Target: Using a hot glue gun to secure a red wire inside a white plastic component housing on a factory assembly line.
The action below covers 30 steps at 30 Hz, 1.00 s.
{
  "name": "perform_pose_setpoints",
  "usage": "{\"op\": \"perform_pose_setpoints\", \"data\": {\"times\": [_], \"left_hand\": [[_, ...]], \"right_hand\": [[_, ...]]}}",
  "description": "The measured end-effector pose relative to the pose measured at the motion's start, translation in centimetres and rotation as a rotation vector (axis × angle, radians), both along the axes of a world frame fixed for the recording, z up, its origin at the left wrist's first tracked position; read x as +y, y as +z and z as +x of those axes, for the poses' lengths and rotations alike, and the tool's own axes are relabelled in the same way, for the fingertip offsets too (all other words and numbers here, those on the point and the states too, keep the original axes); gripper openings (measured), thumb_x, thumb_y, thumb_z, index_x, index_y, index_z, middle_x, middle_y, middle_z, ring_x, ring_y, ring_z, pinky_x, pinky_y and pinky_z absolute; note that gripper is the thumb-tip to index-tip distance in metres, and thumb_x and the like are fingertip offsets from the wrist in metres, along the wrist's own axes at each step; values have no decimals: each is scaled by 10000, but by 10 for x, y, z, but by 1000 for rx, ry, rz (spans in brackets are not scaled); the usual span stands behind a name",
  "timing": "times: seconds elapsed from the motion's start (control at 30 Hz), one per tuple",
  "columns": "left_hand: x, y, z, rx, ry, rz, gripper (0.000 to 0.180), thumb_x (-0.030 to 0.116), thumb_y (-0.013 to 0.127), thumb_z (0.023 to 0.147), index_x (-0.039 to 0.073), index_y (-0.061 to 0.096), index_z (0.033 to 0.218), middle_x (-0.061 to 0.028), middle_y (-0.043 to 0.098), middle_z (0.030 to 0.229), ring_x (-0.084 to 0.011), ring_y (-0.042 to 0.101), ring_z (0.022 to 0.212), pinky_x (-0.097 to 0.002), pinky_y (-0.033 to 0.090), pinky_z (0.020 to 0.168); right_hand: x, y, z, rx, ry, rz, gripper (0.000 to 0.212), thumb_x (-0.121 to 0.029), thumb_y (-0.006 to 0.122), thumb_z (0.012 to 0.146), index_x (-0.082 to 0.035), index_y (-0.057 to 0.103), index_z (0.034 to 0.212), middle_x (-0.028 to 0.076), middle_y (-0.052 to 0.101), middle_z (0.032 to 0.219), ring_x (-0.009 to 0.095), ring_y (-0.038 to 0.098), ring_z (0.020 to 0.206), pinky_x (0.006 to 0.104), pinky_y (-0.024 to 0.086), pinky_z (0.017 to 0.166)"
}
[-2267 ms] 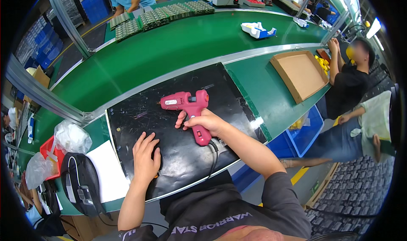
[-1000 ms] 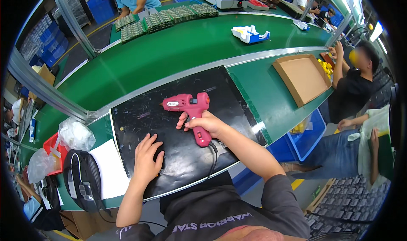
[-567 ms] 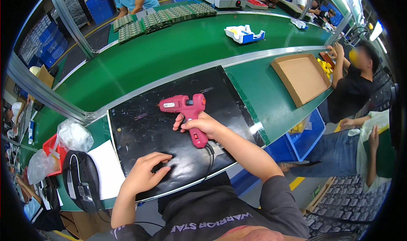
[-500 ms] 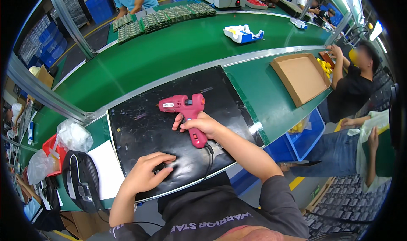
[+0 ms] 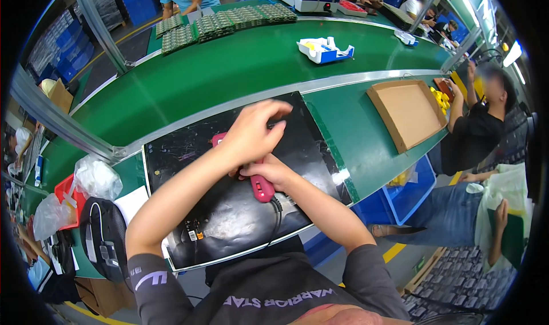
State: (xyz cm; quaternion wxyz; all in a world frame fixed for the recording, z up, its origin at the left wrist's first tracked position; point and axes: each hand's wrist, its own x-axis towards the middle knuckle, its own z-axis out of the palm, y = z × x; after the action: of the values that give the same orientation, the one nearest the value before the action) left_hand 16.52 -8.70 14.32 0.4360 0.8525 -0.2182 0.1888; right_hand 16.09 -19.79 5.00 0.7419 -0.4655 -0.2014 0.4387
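My right hand is wrapped round the handle of a pink hot glue gun, held over a black work mat. A dark cable runs from the bottom of the handle toward the mat's near edge. My left hand is raised above the gun, its fingers curved and its thumb apart, with nothing seen between them. My left hand and forearm hide most of the gun's body; a pink bit of its front end shows beside the forearm.
A white-and-blue plastic housing sits on the green conveyor, beyond it stacked circuit boards. To the right are a cardboard tray and blue bin; to the left, a black mesh bag and red basket. Co-workers sit nearby.
My left hand has risen from the mat's near side, up and rightward across the glue gun. Small labels on the mat are now uncovered. My right hand still grips the gun.
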Motion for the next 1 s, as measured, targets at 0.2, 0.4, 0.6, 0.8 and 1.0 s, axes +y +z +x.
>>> {"op": "perform_pose_setpoints", "data": {"times": [0.2, 0.4, 0.6, 0.8, 1.0], "left_hand": [[-26, -12, 125, 38, 100, 221, 318, 114, 599, 765, -13, 630, 1055, -208, 648, 1051, -338, 628, 998, -403, 495, 879], [-52, -29, 212, 127, 223, 424, 403, 88, 538, 753, -13, 596, 1139, -222, 632, 1091, -375, 599, 1030, -436, 484, 898], [-63, -41, 260, 239, 274, 630, 368, 110, 518, 820, 15, 559, 1173, -204, 605, 1161, -351, 583, 1078, -447, 484, 906], [-69, -66, 288, 191, 299, 574, 316, 166, 596, 856, 35, 581, 1144, -181, 598, 1182, -344, 568, 1104, -443, 483, 911], [-62, -63, 283, 183, 322, 516, 207, 154, 657, 827, 31, 670, 992, -197, 640, 1064, -345, 603, 1029, -425, 485, 888]], "right_hand": [[2, -10, -1, 101, -10, 11, 288, 16, 606, 772, 2, 557, 1056, 123, 634, 974, 233, 638, 971, 337, 517, 810], [-2, -5, 2, 74, -32, 46, 329, 30, 603, 756, -5, 552, 1078, 81, 623, 932, 210, 638, 912, 316, 509, 772], [-1, -10, -2, 180, -112, -1, 369, -4, 658, 790, -17, 544, 1142, 75, 643, 1001, 174, 630, 868, 311, 508, 763], [1, -22, 3, 286, -106, -32, 383, -84, 673, 845, -7, 531, 1192, 76, 646, 1041, 168, 633, 879, 312, 509, 773], [-2, -6, 2, 276, -103, -43, 318, -53, 658, 824, -6, 557, 1121, 73, 643, 990, 171, 630, 816, 309, 504, 741]]}}
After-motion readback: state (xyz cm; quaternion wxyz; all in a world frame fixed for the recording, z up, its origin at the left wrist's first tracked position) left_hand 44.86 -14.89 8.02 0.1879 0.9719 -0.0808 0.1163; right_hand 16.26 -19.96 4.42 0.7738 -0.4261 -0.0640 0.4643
